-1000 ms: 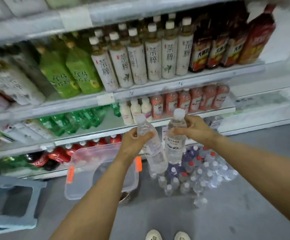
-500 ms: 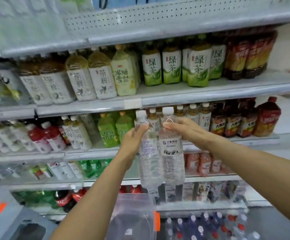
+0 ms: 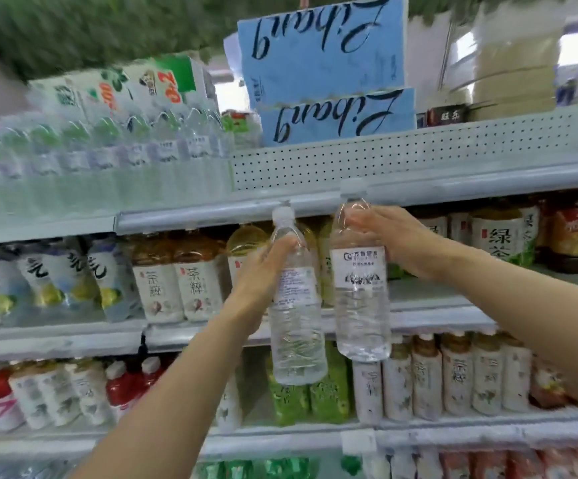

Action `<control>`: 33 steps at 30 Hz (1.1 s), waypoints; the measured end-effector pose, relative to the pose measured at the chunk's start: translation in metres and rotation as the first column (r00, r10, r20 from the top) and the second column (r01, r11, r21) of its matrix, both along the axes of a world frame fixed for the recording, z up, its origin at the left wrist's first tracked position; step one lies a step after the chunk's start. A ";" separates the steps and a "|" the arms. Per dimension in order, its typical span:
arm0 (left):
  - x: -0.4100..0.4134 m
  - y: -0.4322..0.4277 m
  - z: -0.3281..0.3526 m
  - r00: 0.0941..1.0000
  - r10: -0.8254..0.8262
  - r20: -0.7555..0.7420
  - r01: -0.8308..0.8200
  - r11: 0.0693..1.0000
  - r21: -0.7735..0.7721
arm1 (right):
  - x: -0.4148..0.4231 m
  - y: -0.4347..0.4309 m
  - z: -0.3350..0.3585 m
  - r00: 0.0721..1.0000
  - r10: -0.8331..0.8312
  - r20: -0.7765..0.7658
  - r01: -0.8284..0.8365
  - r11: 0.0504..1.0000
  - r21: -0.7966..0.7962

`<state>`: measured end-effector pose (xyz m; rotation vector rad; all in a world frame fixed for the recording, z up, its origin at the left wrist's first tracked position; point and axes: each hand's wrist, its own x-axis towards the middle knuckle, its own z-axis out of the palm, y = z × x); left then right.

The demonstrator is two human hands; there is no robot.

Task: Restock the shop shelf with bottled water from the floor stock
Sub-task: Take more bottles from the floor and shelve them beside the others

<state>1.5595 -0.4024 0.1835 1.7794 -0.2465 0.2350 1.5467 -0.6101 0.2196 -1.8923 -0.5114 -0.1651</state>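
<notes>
Gripped the left bottle (image 3: 296,305) at its shoulder with the left hand (image 3: 263,267), fingers curled round it, and the right bottle (image 3: 361,295) near its neck with the right hand (image 3: 391,236), likewise closed round it. Held both upright, side by side, caps up at the front edge of the top shelf (image 3: 453,187). Faced bare room on that shelf before the perforated back panel (image 3: 401,157), right of the stocked water bottles (image 3: 107,160), below the blue boxes (image 3: 322,50)
</notes>
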 end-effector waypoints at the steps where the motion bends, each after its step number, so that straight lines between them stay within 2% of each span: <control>1: 0.008 0.012 0.010 1.000 0.000 0.012 0.000 1.000 -0.005 | 0.007 0.011 0.014 1.000 -0.004 0.022 0.004 1.000 0.005; 4: 0.033 0.047 0.038 0.999 0.008 0.045 -0.008 1.000 0.000 | 0.034 0.044 0.056 0.991 -0.060 0.120 0.053 0.997 0.061; 10: 0.085 0.100 0.084 0.999 0.020 0.032 -0.015 0.989 -0.146 | 0.089 0.092 0.138 0.971 -0.104 0.213 0.060 0.977 0.203; 16: 0.127 0.124 0.113 0.991 0.058 0.121 -0.036 0.984 -0.174 | 0.152 0.126 0.187 0.933 -0.202 0.298 0.150 0.971 0.188; 19: 0.141 0.128 0.123 0.992 0.072 0.108 -0.050 0.980 -0.193 | 0.188 0.137 0.194 0.930 -0.182 0.318 0.144 0.979 0.141; 23: 0.157 0.131 0.127 0.993 0.078 0.091 -0.059 0.979 -0.193 | 0.227 0.145 0.186 0.941 -0.137 0.309 0.145 0.989 -0.002; 27: 0.171 0.134 0.126 0.994 0.065 0.085 -0.047 0.980 -0.194 | 0.248 0.149 0.177 0.961 -0.114 0.252 0.121 0.993 -0.012; 31: 0.177 0.137 0.125 0.996 0.041 0.084 -0.026 0.984 -0.179 | 0.245 0.151 0.167 0.966 -0.163 0.199 0.148 0.985 0.087; 33: 0.180 0.139 0.123 0.996 0.026 0.083 -0.008 0.978 -0.207 | 0.240 0.151 0.147 0.957 -0.235 0.168 0.239 0.971 -0.002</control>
